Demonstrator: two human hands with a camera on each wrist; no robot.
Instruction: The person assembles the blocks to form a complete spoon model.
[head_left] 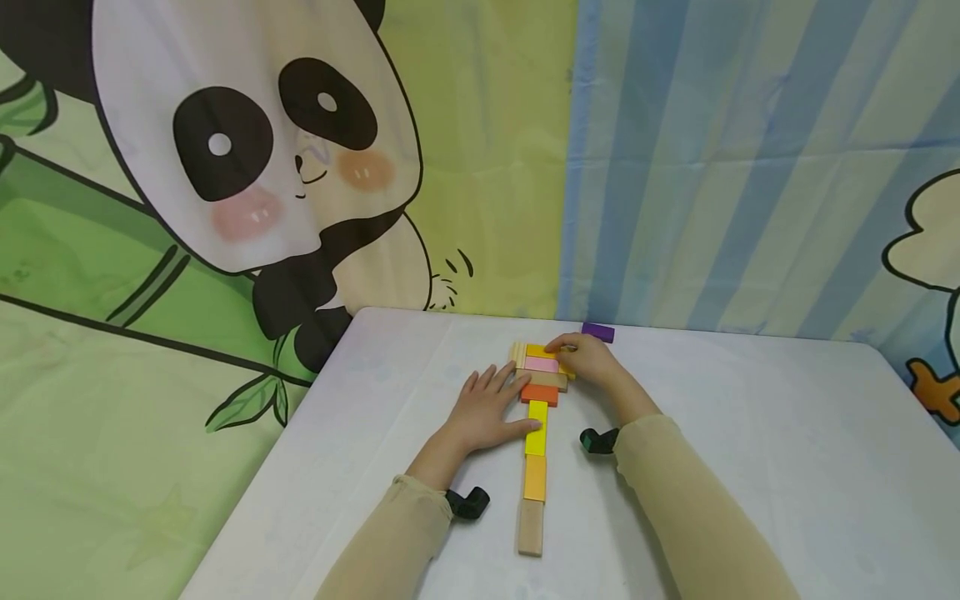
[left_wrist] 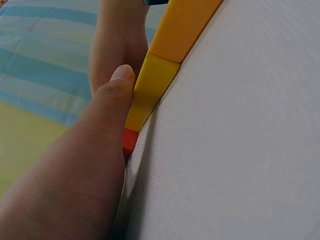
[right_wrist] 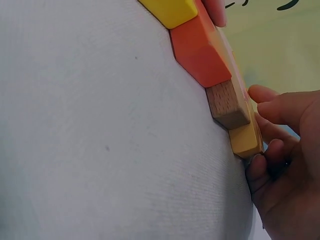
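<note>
On the white table lies a flat arrangement of toy building blocks. My left hand (head_left: 487, 412) is spread out beside it, its thumb on the yellow block (head_left: 537, 433) and its fingertips at the wooden block (head_left: 543, 381) and the striped pale piece (head_left: 518, 355). My right hand (head_left: 590, 360) reaches to the far right corner with bent fingers around the end of an orange-yellow block (right_wrist: 246, 140). Another orange-yellow block (head_left: 538, 351) lies at its fingertips. Between them and the wooden block sits a pink block (head_left: 541, 364). A red-orange block (head_left: 539, 395) joins the wide part to the stem.
The stem runs toward me with an orange block (head_left: 535, 477) and a plain wooden block (head_left: 530, 527). Beyond my right hand, a purple block (head_left: 598, 332) lies near the table's back edge. Behind hangs a curtain (head_left: 495, 167) with a panda print.
</note>
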